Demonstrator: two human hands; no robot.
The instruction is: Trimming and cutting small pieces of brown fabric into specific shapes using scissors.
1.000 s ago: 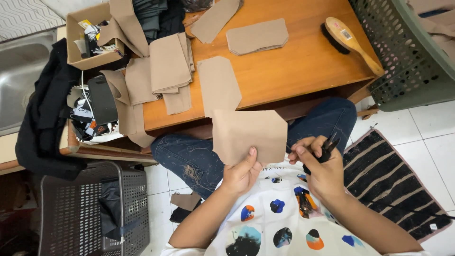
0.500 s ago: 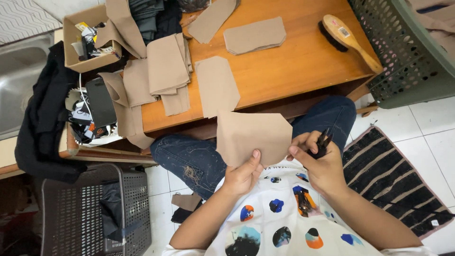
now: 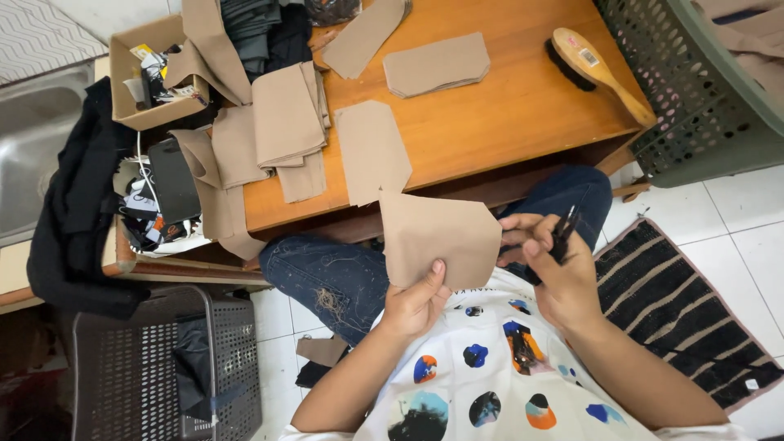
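My left hand (image 3: 414,304) pinches the lower edge of a tan, five-sided fabric piece (image 3: 438,234) held flat above my lap. My right hand (image 3: 555,265) sits at the piece's right corner and grips a small black thread snipper (image 3: 563,231). On the wooden table (image 3: 523,114) just ahead lies a similar tan piece (image 3: 371,151), with a stack of the same pieces (image 3: 435,64) further back.
Folded tan cloth (image 3: 282,122) hangs over the table's left edge beside a cardboard box (image 3: 147,77) of odds and ends. A wooden brush (image 3: 594,72) lies at the right. Green basket (image 3: 702,90) at right, grey basket (image 3: 155,367) lower left, striped mat (image 3: 686,302) on the floor.
Both hands and the tan piece have shifted slightly right and up; the snipper stays at the piece's right corner. The view has drifted a little.
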